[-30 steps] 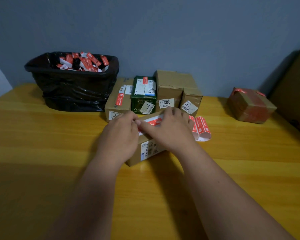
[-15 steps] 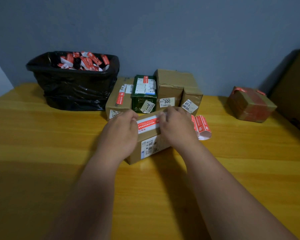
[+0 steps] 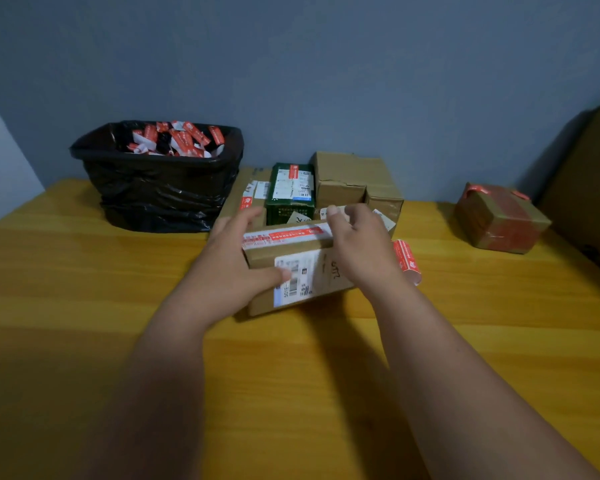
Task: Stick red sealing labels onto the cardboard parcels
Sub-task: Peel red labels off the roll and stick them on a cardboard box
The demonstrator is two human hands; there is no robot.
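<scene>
Two hands are showing, the left hand (image 3: 234, 261) and the right hand (image 3: 361, 247). Six parcels are sitting on one table (image 3: 84, 306): a front parcel (image 3: 302, 271), a flat parcel (image 3: 246, 192), a green parcel (image 3: 291, 192), a tall parcel (image 3: 350, 174), a small parcel (image 3: 385, 202) and a taped parcel (image 3: 499, 220). One red label (image 3: 284, 234) is lying on the front parcel. One label strip (image 3: 406, 259) is curling nearby. One bin (image 3: 160, 188) is holding many label scraps (image 3: 177, 140), too jumbled to count.
</scene>
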